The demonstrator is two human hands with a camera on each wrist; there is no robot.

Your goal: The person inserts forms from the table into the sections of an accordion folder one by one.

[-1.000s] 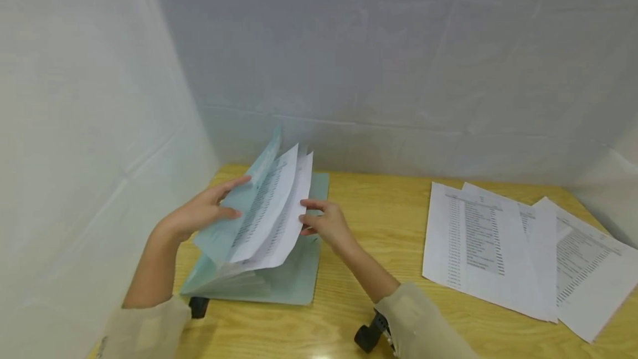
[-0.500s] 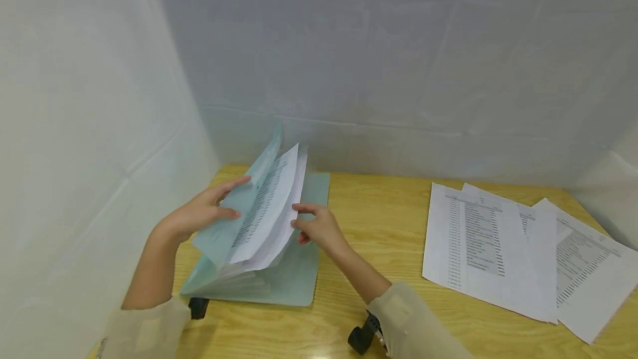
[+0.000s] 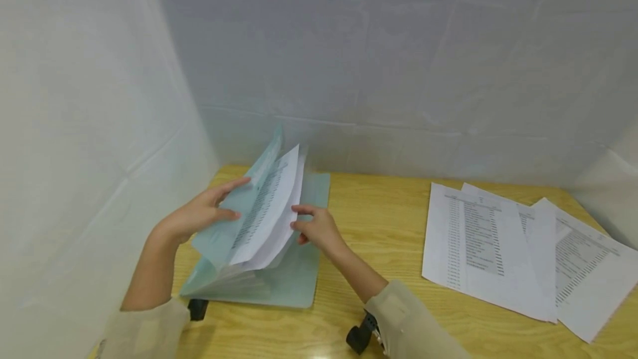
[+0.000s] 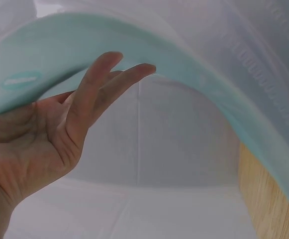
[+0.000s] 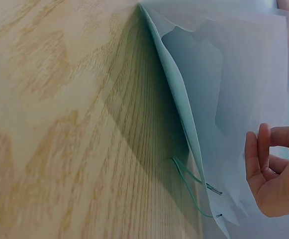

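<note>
2 hands: left hand (image 3: 196,216) flat against folder flap (image 3: 234,220), right hand (image 3: 315,227) pinching sheet (image 3: 279,231).

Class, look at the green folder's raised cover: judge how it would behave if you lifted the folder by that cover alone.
The green folder's cover is probably floppy: it arches over the left hand propping it up. It looks thin and translucent, so likely light. Loose printed sheets inside, held at their edge by the right hand, might well slide out.
</note>
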